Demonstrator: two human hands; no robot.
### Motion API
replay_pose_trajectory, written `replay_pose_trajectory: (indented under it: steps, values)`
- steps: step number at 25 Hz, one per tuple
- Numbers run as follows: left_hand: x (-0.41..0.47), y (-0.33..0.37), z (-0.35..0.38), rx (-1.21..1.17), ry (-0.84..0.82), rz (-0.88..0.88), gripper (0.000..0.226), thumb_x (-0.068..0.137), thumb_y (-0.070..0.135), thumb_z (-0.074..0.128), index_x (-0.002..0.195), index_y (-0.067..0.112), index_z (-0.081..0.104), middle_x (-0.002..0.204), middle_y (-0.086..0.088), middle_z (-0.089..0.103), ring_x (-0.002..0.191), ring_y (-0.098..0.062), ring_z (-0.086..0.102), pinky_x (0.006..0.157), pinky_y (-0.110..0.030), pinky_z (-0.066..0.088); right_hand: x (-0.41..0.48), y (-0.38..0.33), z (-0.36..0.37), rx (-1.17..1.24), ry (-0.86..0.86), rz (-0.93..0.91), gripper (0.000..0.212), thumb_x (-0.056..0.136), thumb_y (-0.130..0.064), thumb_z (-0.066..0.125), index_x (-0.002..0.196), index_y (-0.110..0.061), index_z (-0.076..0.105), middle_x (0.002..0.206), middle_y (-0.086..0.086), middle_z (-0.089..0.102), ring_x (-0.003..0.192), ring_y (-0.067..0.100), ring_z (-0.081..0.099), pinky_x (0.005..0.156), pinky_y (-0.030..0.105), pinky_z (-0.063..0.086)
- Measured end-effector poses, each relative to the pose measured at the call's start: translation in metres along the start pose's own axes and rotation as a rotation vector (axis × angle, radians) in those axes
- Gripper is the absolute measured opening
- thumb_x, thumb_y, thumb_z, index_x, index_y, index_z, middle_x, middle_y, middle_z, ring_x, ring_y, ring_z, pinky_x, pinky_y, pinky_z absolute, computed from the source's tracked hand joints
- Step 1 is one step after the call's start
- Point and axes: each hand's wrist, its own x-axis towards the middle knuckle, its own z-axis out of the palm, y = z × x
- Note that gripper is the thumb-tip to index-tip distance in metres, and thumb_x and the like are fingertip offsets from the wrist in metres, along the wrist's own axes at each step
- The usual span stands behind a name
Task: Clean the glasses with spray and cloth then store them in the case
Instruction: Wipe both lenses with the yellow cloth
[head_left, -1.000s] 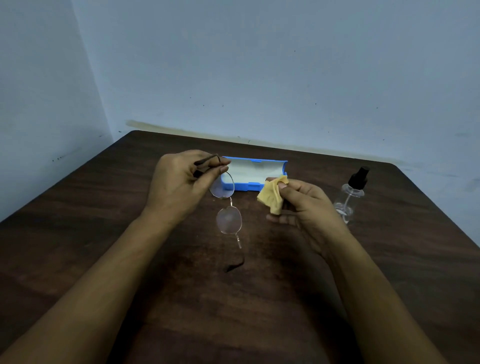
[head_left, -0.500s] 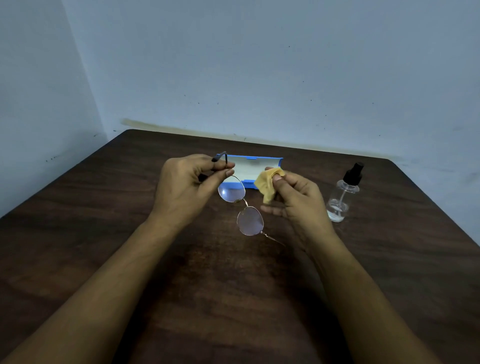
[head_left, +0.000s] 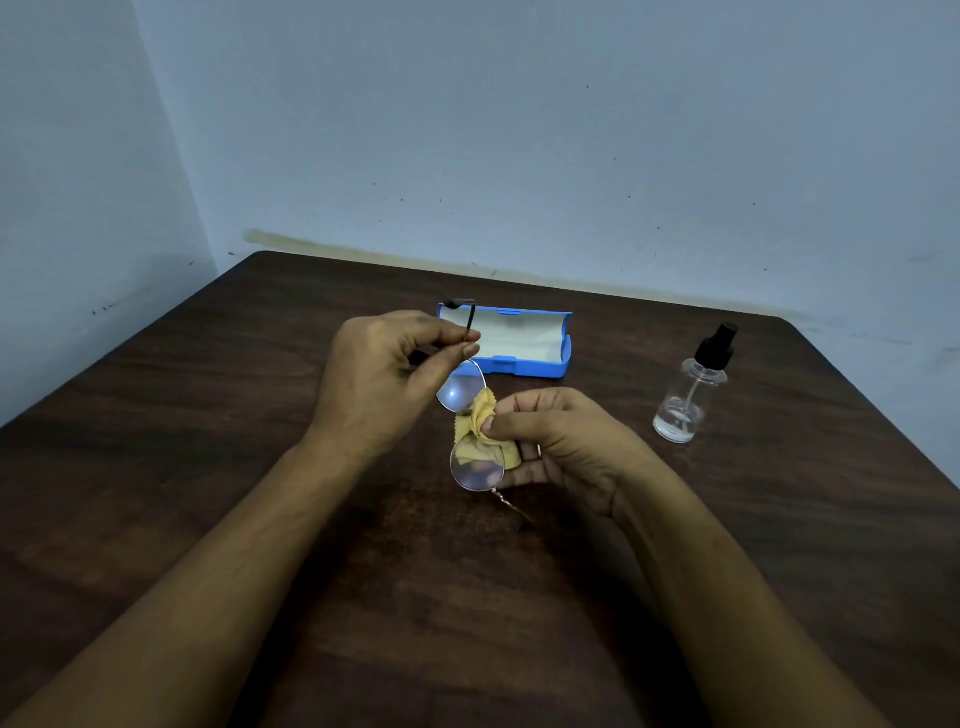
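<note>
Yellow cloth (head_left: 483, 434) sits bunched in the right hand (head_left: 563, 449), thumb and fingers pinching it against the glasses (head_left: 470, 431) near the bridge, behind the lower lens. Left hand (head_left: 384, 379) is raised above the table (head_left: 208, 415), fingertips clamped on one temple, so the frame hangs lens over lens. Behind stands the open blue case (head_left: 519, 348); the bottle (head_left: 688, 392) stands well right. No writing is legible.
</note>
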Motion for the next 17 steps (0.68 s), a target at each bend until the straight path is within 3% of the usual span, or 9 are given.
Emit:
replay_pose_trajectory:
  steps: [3,6,8,12,17]
  values:
    - [-0.0022,0.0026,0.0024,0.011,-0.001,0.015,0.013,0.088,0.019,0.076,0.098,0.015,0.083,0.093,0.003,0.079,0.083,-0.009,0.075,0.070,-0.038,0.059,0.0019,0.0010,0.0005,-0.076,0.058,0.003,0.012,0.088,-0.009,0.068,0.082,-0.009,0.078,0.086,0.014,0.078,0.070,0.016,0.067,0.071,0.031,0.057]
    - [-0.0028,0.0044,0.0038,-0.012,0.016,0.001,0.011,0.088,0.018,0.076,0.096,0.016,0.082,0.093,0.005,0.079,0.083,-0.008,0.074,0.070,-0.038,0.059,0.0015,0.0030,0.0021,-0.053,0.086,-0.025,0.011,0.087,-0.009,0.069,0.079,-0.007,0.077,0.077,0.011,0.075,0.062,0.014,0.064,0.065,0.027,0.056]
    - [-0.0029,0.0042,0.0024,-0.049,0.035,-0.020,0.009,0.087,0.014,0.077,0.095,0.013,0.082,0.093,0.004,0.079,0.083,-0.008,0.075,0.071,-0.038,0.060,-0.0003,0.0034,0.0026,-0.056,0.081,-0.044,0.012,0.087,-0.016,0.075,0.077,-0.010,0.076,0.081,0.011,0.076,0.067,0.013,0.066,0.065,0.026,0.056]
    - [-0.0052,0.0076,0.0027,-0.064,0.031,-0.020,0.009,0.087,0.012,0.078,0.094,0.012,0.082,0.092,0.003,0.079,0.083,-0.008,0.075,0.072,-0.038,0.061,0.0006,0.0034,0.0037,-0.063,0.076,-0.061,0.012,0.089,-0.018,0.074,0.088,-0.006,0.077,0.097,0.021,0.077,0.084,0.022,0.068,0.073,0.032,0.059]
    - [-0.0048,0.0071,0.0037,-0.068,0.077,-0.061,0.008,0.087,0.011,0.078,0.094,0.012,0.082,0.091,0.006,0.078,0.081,-0.005,0.075,0.073,-0.032,0.061,0.0008,0.0034,0.0036,-0.007,0.102,-0.098,0.015,0.096,-0.011,0.065,0.098,-0.004,0.078,0.095,0.017,0.078,0.081,0.021,0.072,0.070,0.037,0.063]
